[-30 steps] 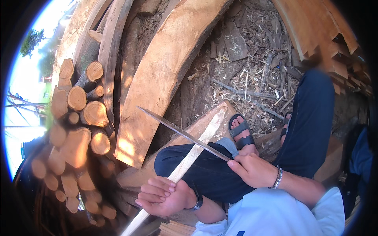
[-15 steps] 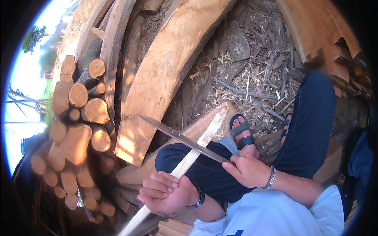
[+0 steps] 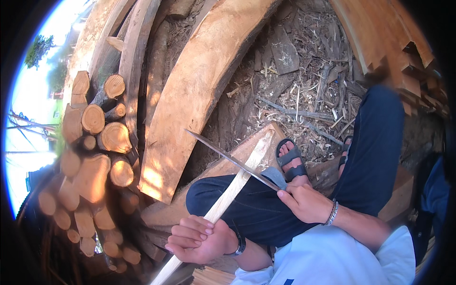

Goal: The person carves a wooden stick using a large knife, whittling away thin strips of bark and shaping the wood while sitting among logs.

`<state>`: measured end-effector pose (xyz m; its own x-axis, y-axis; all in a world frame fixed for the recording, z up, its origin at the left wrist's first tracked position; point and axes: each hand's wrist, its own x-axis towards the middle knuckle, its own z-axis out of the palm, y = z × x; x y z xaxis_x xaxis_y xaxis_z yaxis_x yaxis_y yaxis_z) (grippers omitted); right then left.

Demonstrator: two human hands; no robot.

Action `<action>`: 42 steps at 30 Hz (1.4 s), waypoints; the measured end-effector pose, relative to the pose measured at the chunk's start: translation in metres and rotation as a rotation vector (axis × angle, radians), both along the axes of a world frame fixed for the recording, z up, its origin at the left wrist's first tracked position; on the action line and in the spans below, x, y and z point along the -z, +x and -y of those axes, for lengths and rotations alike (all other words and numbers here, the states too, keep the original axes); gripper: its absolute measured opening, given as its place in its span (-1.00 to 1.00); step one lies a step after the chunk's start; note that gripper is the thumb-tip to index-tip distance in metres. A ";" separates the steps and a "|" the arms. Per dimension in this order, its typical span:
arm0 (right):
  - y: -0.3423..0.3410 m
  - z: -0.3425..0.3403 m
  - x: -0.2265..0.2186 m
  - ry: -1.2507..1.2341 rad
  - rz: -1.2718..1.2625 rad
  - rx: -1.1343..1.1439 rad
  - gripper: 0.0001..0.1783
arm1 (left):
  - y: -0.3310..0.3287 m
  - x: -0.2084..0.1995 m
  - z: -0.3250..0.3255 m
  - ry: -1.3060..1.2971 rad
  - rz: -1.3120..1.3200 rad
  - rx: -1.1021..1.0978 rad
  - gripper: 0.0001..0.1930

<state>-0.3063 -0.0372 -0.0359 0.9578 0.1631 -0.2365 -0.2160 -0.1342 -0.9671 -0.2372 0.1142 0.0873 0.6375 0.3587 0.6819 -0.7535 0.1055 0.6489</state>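
Observation:
My left hand [image 3: 202,239] is wrapped round a pale, whittled wooden stick [image 3: 232,189]. The stick slants from the lower left up across my leg, and its far end is on a broad wooden plank [image 3: 211,164]. In my right hand [image 3: 304,202] is a machete [image 3: 223,153], its handle mostly hidden by my fingers. The long dark blade points up and to the left, crossing the stick beyond my left hand. Whether the edge bites into the wood I cannot tell.
Stacked logs [image 3: 114,137] show their cut ends at the left. Long thick boards [image 3: 199,80] lie behind them, and more sawn lumber [image 3: 380,38] is at the far right. Shavings [image 3: 304,97] litter the ground near my sandalled foot [image 3: 291,159].
The machete has shifted right and farther up the stick, toward its far end, and now slants more steeply. My right hand moved slightly right; my left hand keeps its hold in nearly the same place.

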 end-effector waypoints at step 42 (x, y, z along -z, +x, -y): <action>0.031 0.004 -0.022 0.575 -0.297 0.114 -0.33 | 0.180 -0.039 0.063 0.212 -0.153 -0.034 -0.34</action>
